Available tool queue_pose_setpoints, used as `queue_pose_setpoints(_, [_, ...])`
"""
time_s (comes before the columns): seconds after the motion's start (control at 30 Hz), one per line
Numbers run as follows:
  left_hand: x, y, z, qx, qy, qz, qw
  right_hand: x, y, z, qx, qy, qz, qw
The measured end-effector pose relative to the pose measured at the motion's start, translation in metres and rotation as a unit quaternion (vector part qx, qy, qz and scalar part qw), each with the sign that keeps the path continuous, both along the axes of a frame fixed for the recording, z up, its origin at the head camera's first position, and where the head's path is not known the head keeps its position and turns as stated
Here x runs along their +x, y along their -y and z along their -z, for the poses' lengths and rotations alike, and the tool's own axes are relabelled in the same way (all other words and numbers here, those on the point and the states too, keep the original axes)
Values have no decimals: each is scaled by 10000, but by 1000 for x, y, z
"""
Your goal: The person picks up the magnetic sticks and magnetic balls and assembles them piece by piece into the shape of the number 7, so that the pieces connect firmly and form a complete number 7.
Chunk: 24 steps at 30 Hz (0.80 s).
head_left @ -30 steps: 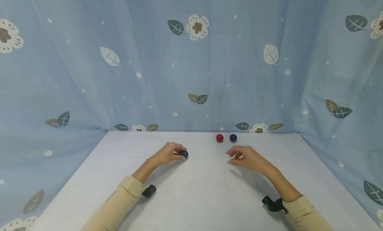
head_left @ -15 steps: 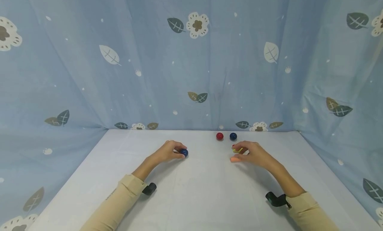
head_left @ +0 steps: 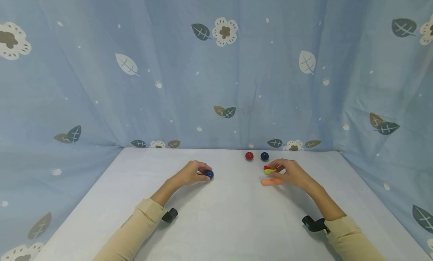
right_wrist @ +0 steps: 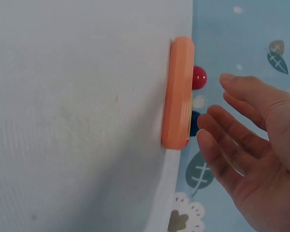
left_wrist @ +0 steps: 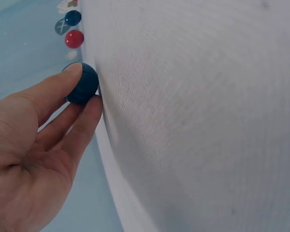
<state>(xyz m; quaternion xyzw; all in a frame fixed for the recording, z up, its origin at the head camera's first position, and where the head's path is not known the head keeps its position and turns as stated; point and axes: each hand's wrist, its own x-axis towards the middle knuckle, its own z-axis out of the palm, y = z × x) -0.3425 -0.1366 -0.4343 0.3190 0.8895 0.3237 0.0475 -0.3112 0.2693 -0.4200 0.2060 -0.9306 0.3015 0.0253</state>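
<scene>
Fingers and thumb of the left hand (head_left: 189, 173) pinch a dark blue ball (head_left: 210, 174), gripping it on the side that faces the right hand, low over the white table (head_left: 230, 219). The right hand (head_left: 291, 173) is loosely spread, thumb and fingers standing apart, as the right wrist view shows. Just on the near side of that hand lies an orange bar (head_left: 272, 182), stretched lengthwise toward the left hand; in the right wrist view the fingertips are clear of it. Close by the right fingertips are a yellow-green piece (head_left: 269, 172) and, just beyond it, a small red piece (head_left: 266, 167); both are partly hidden, and I cannot tell whether the fingers touch them. Farther out from the right hand, on its left-hand side, a second blue ball (head_left: 264, 156) sits near a red ball (head_left: 249, 156), the red one closer to the left hand. Beyond both hands hangs a blue curtain (head_left: 182, 88) printed with leaves and flowers.
</scene>
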Motion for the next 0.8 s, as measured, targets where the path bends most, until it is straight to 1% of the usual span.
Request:
queue_pose_setpoints(0.43, [2, 0, 0, 9, -16, -32, 10000, -6, -7, 5, 68, -127, 103, 9998])
queue_pose_setpoints(0.6, [3, 0, 0, -35, 16, -104, 9999, -8, -8, 4, 83, -99, 88, 9999])
queue_pose_setpoints(0.8, [4, -1, -1, -22, 94, -176, 9998, -13, -9, 2, 165, -65, 203, 9996])
